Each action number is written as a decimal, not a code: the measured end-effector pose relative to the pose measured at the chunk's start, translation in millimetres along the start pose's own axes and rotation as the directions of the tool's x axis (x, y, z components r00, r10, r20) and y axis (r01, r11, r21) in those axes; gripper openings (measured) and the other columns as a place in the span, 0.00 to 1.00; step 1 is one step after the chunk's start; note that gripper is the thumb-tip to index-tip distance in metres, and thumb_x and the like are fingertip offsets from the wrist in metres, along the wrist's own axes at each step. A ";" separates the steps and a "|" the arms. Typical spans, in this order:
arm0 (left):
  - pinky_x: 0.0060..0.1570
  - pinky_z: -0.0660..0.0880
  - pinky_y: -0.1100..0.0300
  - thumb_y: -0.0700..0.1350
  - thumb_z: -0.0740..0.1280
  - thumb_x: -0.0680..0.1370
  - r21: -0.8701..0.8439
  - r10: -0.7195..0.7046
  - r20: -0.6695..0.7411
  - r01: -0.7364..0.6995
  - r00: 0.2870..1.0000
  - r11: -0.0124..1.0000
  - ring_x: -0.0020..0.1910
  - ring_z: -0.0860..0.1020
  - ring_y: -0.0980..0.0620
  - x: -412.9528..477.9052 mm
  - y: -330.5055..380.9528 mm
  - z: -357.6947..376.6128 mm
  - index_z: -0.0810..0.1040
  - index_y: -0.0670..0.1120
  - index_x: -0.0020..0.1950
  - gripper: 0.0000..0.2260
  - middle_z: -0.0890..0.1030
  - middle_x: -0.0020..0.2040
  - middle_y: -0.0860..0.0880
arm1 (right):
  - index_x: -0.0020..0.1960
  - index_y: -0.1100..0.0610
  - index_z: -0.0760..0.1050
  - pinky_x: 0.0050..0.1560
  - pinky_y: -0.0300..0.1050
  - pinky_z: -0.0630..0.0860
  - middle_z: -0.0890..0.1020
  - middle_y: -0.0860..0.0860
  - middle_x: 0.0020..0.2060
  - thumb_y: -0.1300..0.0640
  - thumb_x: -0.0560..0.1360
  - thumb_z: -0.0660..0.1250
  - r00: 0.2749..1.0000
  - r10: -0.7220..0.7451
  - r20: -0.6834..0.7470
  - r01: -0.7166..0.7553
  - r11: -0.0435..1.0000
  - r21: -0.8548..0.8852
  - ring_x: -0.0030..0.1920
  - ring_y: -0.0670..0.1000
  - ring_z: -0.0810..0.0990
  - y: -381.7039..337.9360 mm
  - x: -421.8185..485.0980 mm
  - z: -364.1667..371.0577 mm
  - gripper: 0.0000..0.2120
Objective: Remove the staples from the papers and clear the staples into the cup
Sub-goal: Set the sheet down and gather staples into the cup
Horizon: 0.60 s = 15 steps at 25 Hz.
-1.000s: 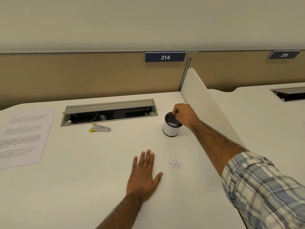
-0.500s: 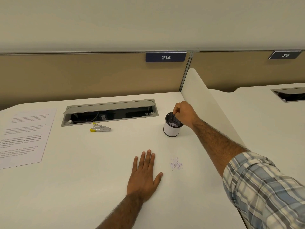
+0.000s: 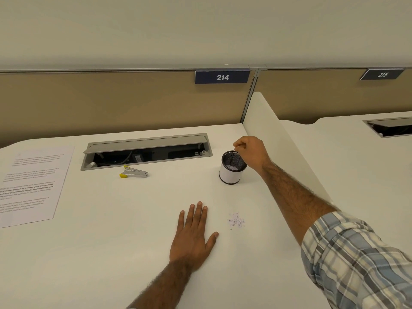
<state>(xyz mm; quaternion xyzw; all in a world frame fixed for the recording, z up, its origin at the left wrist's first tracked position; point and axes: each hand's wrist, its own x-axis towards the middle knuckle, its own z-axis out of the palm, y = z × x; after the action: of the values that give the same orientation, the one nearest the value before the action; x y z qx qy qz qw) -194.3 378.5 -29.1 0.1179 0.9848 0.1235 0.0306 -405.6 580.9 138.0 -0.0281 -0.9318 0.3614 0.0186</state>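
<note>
Item: desk-clearing, staple stage; right hand (image 3: 249, 152) poised over the mouth of the cup (image 3: 231, 172), fingertips drawn together in a pinch, any staple between them too small to tell; cup upright, white-walled with a dark mesh inside, pale bits lying at its bottom; left hand (image 3: 194, 237) flat on the desk (image 3: 100, 253), fingers straight, holding nothing; staples (image 3: 236, 220) in a small loose pile just right of that hand, well short of the cup; step judged: dropping a pinch into the cup; next move calls for a return to the pile and a fine pinch or a sweep; papers (image 3: 33, 184) lie at the left edge; staple remover (image 3: 133, 172) beside the open cable tray (image 3: 147, 150); surface white, smooth; tan partition with sign 214 (image 3: 222, 77); white divider (image 3: 278, 139) on the right.
</note>
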 end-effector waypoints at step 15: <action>0.81 0.39 0.45 0.67 0.43 0.84 0.041 -0.011 0.034 0.009 0.999 0.999 0.83 0.36 0.50 1.0 1.1 -1.9 0.38 0.48 0.85 0.36 0.37 0.85 0.50 | 0.57 0.59 0.76 0.53 0.46 0.75 0.73 0.55 0.57 0.66 0.75 0.59 0.982 0.071 0.173 0.029 0.854 -0.519 0.60 0.56 0.72 70.2 -172.2 64.8 0.13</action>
<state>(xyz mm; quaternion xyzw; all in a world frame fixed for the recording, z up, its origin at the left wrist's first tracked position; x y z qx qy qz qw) -195.2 379.3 -27.0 0.1157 0.9870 0.1013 0.0457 -234.7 577.7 40.3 -0.0084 -0.9919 0.0977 -0.0807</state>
